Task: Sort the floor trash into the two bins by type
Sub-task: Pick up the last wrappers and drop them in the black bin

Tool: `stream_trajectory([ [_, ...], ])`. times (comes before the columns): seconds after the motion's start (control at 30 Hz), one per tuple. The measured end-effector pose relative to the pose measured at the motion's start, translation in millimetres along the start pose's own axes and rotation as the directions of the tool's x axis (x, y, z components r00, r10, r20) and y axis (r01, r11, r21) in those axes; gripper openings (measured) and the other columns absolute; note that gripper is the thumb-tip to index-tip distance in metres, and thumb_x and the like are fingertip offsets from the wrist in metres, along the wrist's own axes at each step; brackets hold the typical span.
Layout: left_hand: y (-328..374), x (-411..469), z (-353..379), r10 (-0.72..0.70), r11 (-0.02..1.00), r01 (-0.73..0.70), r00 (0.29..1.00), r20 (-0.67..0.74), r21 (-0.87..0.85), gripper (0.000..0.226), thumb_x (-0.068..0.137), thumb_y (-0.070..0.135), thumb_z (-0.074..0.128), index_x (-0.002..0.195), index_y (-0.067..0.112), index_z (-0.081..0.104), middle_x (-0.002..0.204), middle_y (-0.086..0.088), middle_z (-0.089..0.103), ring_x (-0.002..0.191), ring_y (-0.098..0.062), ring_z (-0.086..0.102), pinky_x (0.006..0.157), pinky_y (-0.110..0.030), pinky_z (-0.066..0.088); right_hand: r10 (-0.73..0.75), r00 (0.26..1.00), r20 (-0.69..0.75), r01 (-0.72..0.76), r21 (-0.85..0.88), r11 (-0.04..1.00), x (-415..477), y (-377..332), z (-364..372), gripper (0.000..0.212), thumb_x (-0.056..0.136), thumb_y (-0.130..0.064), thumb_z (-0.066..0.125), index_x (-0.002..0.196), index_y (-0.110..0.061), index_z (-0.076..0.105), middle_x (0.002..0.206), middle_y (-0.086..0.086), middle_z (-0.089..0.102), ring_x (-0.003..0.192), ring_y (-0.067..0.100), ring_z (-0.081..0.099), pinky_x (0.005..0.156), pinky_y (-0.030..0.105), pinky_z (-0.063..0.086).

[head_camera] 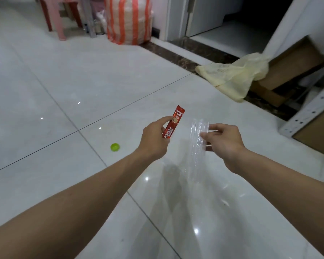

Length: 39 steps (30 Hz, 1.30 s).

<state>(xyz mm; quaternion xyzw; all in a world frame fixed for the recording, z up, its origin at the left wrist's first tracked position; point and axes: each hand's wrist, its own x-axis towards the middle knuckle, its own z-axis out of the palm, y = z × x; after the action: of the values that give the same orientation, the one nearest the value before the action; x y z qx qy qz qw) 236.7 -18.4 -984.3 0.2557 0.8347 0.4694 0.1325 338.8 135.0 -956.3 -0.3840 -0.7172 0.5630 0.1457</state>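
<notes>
The left hand (155, 139) is extended forward above the tiled floor (45, 81) and pinches a red instant-coffee sachet (173, 122) between thumb and fingers. The sachet stands nearly upright, its upper end tilted slightly away from the person. The right hand (224, 141) is held level with the left hand and just beside it. Its thumb and fingertips are curled onto the upper part of a clear plastic container (196, 156), which hangs downward from the grip. The exact type of container cannot be determined. The sachet and the container are close together between the two hands but do not touch. A green bottle cap (115, 147) lies on the floor to the left of the left hand, slightly nearer the person than the fingers. A crumpled pale yellow plastic bag (234, 75) lies on the floor ahead of the right hand, partly draped against a cardboard box (292, 71). A white perforated metal rack (310, 113) stands to the right of the right hand. Well ahead of the left hand, an orange-and-white striped sack (128, 19) stands beside a pink plastic stool (56, 15).
</notes>
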Motion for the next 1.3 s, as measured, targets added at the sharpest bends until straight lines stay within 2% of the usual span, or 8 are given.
stream_trajectory([
  [0.33,132.7,-33.0,111.8,0.170,0.979,-0.147,0.970,0.172,-0.139,0.065,0.088,-0.001,0.063,0.139,0.037,0.045,0.108,0.001,0.051,0.096,-0.019,0.057,0.072,-0.027,0.055,-0.074,0.970,-0.233,0.088,0.049,0.995,-37.1,3.0,-164.7,0.016,0.088,-0.006,0.068,0.102,-0.015,0.066,0.083,0.008,0.073,0.075,0.022,0.071,0.075,0.038,0.060],
  [0.47,185.1,-55.5,160.1,0.230,0.964,-0.191,0.947,0.222,-0.183,0.065,0.089,-0.001,0.062,0.139,0.037,0.045,0.111,0.002,0.050,0.097,-0.019,0.056,0.073,-0.027,0.055,-0.098,0.939,-0.330,0.120,0.047,0.992,-59.6,14.8,-242.8,0.012,0.088,-0.004,0.068,0.096,-0.012,0.069,0.060,-0.006,0.066,0.066,0.017,0.067,0.071,0.037,0.059],
  [0.7,282.1,-106.3,238.6,0.328,0.930,-0.256,0.902,0.282,-0.266,0.064,0.087,-0.006,0.061,0.132,0.039,0.051,0.099,0.010,0.052,0.083,-0.010,0.057,0.069,-0.024,0.053,-0.129,0.880,-0.457,0.162,0.035,0.986,-105.1,27.7,-371.8,0.019,0.089,-0.007,0.068,0.082,-0.025,0.065,0.080,0.005,0.069,0.082,0.023,0.070,0.075,0.037,0.060],
  [0.8,324.5,-132.2,270.9,0.385,0.910,-0.301,0.870,0.309,-0.285,0.063,0.087,-0.007,0.061,0.132,0.036,0.052,0.095,0.020,0.051,0.085,-0.002,0.055,0.074,-0.022,0.052,-0.131,0.860,-0.492,0.170,0.035,0.985,-123.0,36.0,-419.2,0.015,0.090,-0.012,0.068,0.089,-0.026,0.066,0.087,0.004,0.072,0.082,0.021,0.071,0.064,0.030,0.059],
  [0.9,365.2,-156.8,302.6,0.426,0.892,-0.325,0.838,0.342,-0.315,0.062,0.086,-0.010,0.060,0.131,0.033,0.053,0.094,0.026,0.051,0.085,0.000,0.056,0.071,-0.017,0.050,-0.113,0.839,-0.533,0.162,0.047,0.986,-142.4,45.4,-469.3,0.014,0.089,-0.015,0.069,0.101,-0.023,0.068,0.088,0.002,0.072,0.084,0.020,0.071,0.073,0.040,0.061],
  [1.1,441.9,-205.1,369.6,0.478,0.867,-0.349,0.785,0.395,-0.356,0.062,0.086,-0.006,0.063,0.133,0.034,0.052,0.102,0.007,0.059,0.088,-0.010,0.059,0.064,-0.018,0.054,-0.108,0.784,-0.611,0.187,0.066,0.980,-186.1,65.2,-579.8,0.017,0.090,-0.017,0.068,0.106,-0.021,0.063,0.097,0.002,0.070,0.086,0.017,0.071,0.078,0.039,0.060],
  [1.2,475.8,-233.7,401.8,0.494,0.861,-0.358,0.760,0.422,-0.362,0.061,0.087,0.000,0.064,0.134,0.035,0.049,0.117,0.004,0.056,0.106,-0.015,0.057,0.083,-0.032,0.057,-0.081,0.741,-0.666,0.184,0.086,0.979,-209.4,83.7,-627.8,0.015,0.088,-0.015,0.069,0.102,-0.020,0.064,0.095,0.004,0.070,0.088,0.020,0.070,0.080,0.041,0.059],
  [1.3,503.2,-259.4,435.6,0.530,0.841,-0.386,0.725,0.439,-0.379,0.063,0.087,-0.003,0.064,0.133,0.038,0.050,0.119,0.007,0.056,0.104,-0.012,0.058,0.083,-0.027,0.056,-0.058,0.685,-0.726,0.180,0.091,0.979,-236.2,99.5,-666.7,0.014,0.087,-0.011,0.071,0.089,-0.022,0.063,0.093,0.007,0.069,0.087,0.022,0.069,0.075,0.039,0.060],
])
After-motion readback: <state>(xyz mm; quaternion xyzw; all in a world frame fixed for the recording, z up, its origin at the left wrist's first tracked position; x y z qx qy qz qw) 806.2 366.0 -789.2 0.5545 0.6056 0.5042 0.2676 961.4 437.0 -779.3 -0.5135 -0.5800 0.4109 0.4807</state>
